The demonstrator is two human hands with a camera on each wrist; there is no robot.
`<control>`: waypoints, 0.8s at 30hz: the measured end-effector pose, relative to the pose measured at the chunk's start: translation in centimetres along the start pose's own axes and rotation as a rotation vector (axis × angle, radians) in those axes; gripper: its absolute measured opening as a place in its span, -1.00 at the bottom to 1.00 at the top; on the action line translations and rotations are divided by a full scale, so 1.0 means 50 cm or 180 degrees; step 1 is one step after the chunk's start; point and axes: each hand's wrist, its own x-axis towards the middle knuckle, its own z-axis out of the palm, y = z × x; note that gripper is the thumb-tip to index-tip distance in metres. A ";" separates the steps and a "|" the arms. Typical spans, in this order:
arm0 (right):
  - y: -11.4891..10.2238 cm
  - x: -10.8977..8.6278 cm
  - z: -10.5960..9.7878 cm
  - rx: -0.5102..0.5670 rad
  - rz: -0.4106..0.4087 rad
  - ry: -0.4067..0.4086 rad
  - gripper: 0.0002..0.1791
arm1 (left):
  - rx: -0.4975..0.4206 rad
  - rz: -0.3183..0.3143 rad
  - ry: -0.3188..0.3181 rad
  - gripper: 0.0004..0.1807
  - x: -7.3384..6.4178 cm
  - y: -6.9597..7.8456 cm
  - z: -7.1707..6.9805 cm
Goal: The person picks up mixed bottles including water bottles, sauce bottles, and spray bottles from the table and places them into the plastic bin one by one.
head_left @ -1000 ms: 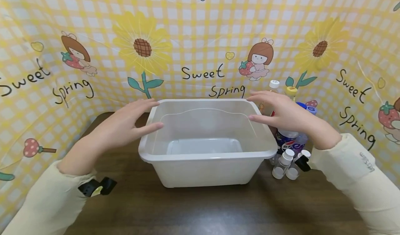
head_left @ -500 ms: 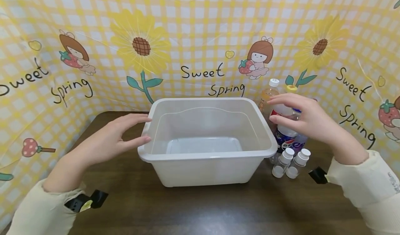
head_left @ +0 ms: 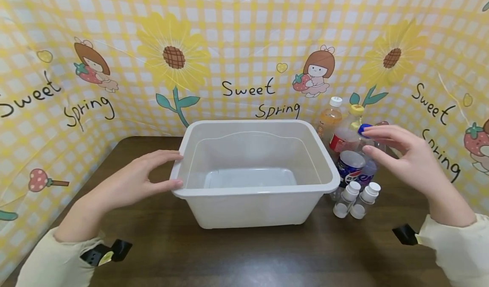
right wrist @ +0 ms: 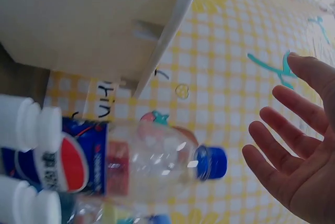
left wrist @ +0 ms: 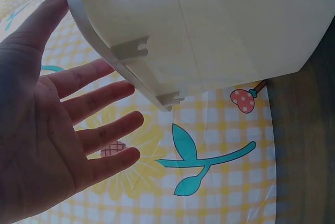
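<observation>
A pale grey plastic tub [head_left: 252,208] stands on the dark wooden table, with nothing inside it. My left hand [head_left: 131,178] is at its left rim, thumb and fingertips right at the edge, fingers fairly straight. In the left wrist view the left hand [left wrist: 57,124] shows its spread fingers beside the tub's rim [left wrist: 94,30]. My right hand [head_left: 410,159] hovers over the bottles right of the tub, its fingers loosely bent and holding nothing. Below it stands a Pepsi bottle [head_left: 350,166] with a blue cap [right wrist: 212,163]; in the right wrist view the right hand [right wrist: 298,145] is apart from that cap.
Behind the Pepsi bottle stand an orange drink bottle [head_left: 330,116] with a white cap and a yellow-capped bottle [head_left: 355,119]. Two small clear bottles with white caps [head_left: 353,188] stand in front. A yellow checked cloth [head_left: 244,45] hangs around the table's back and sides.
My right hand has moved right, from the tub's right rim to over the bottles. My left hand has shifted left and nearer along the left rim. The tub has stayed put.
</observation>
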 end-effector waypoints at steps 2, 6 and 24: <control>0.012 -0.012 -0.004 0.0100 0.0102 0.0067 -0.60 | -0.0004 -0.0001 0.0010 -0.33 -0.001 -0.001 0.001; 0.041 -0.035 -0.013 0.0143 0.0436 0.0097 -0.63 | -0.0039 -0.0010 0.0026 -0.33 -0.002 -0.002 0.003; 0.190 -0.110 -0.040 0.0093 0.1098 -0.0889 -0.64 | -0.0057 -0.0045 0.0055 -0.34 -0.003 -0.006 0.005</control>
